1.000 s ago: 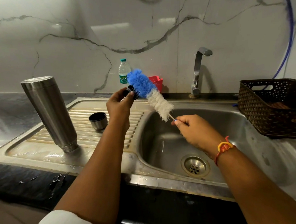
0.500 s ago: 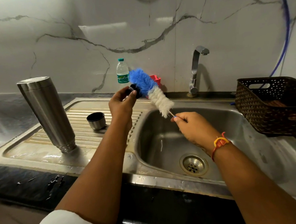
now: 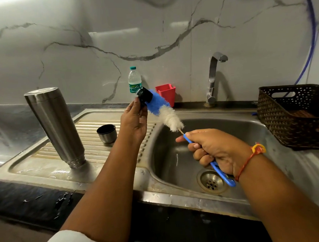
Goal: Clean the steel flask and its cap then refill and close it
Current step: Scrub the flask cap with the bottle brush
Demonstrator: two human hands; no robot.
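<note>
The steel flask (image 3: 54, 126) stands upside down on the wet drainboard (image 3: 46, 169) at the left, mouth down and leaning. A small steel cup lid (image 3: 107, 133) with a black inside sits upright on the ridges beside it. My left hand (image 3: 134, 120) pinches the black inner cap (image 3: 144, 95) above the drainboard's right end. My right hand (image 3: 214, 151) grips the blue handle of a bottle brush (image 3: 163, 111) over the sink basin (image 3: 239, 135). The brush's blue bristle tip touches the cap.
A tap (image 3: 214, 75) stands behind the basin, off. A plastic water bottle (image 3: 134, 79) and a red holder (image 3: 166, 93) sit against the marble wall. A dark woven basket (image 3: 293, 117) stands at the right. Water drops lie on the black counter edge (image 3: 39, 201).
The brush has shifted so its blue tip now lies against the cap instead of beside it. My right hand has slid down the handle, showing its blue grip.
</note>
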